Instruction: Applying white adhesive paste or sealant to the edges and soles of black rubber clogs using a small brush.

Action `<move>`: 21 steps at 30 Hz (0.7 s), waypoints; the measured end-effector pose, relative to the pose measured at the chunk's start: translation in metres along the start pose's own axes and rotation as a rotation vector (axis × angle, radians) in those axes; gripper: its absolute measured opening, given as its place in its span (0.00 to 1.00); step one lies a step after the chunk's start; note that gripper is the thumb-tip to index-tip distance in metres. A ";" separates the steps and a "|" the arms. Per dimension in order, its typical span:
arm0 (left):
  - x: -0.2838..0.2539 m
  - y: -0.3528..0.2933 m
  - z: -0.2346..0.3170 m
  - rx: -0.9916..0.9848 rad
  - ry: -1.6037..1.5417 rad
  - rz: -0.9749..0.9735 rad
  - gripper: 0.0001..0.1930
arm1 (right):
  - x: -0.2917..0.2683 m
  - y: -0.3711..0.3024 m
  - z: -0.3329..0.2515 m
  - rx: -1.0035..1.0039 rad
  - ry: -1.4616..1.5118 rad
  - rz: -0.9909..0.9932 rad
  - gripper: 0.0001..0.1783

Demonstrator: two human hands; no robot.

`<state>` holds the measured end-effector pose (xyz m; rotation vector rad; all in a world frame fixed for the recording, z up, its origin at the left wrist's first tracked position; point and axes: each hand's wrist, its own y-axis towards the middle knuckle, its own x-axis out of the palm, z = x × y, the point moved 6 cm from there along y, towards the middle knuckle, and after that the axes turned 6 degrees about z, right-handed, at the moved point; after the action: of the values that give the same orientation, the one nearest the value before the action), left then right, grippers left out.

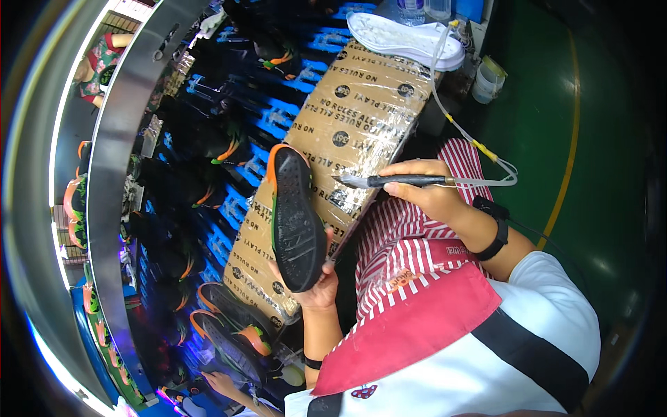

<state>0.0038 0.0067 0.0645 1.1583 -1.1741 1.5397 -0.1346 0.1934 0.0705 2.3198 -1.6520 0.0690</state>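
My left hand [318, 286] is closed round the heel end of a black shoe sole [295, 215]. The sole is tilted up over the cardboard-covered bench, and its raised rim is orange at the toe and green along the side. My right hand [432, 193] grips a dark-handled brush [410, 181] like a pen. Its bristle tip points left towards the sole, with a gap between them. From the back of the handle a clear tube [479, 146] with yellow joints loops up to the far end of the bench.
Brown printed cardboard [354, 115] under clear wrap covers the bench. White soles [406, 40] lie at its far end, near a small bucket [488, 80]. More orange-rimmed soles [233, 340] rest at the near left, by another person's hand [219, 382]. Blue-barred racking [278, 118] runs along the left.
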 end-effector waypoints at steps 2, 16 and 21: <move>-0.008 0.002 0.003 -0.010 0.116 0.078 0.37 | -0.001 0.000 0.007 0.085 0.045 -0.006 0.11; 0.276 0.110 0.124 0.533 0.792 -0.526 0.38 | -0.009 -0.005 0.018 0.215 0.165 0.002 0.11; 0.281 0.153 0.146 0.610 0.918 -0.076 0.39 | -0.013 -0.007 0.020 0.209 0.134 0.011 0.10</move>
<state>-0.1764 -0.1395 0.3290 0.6577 -0.0448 2.0896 -0.1353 0.2019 0.0472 2.3957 -1.6609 0.4087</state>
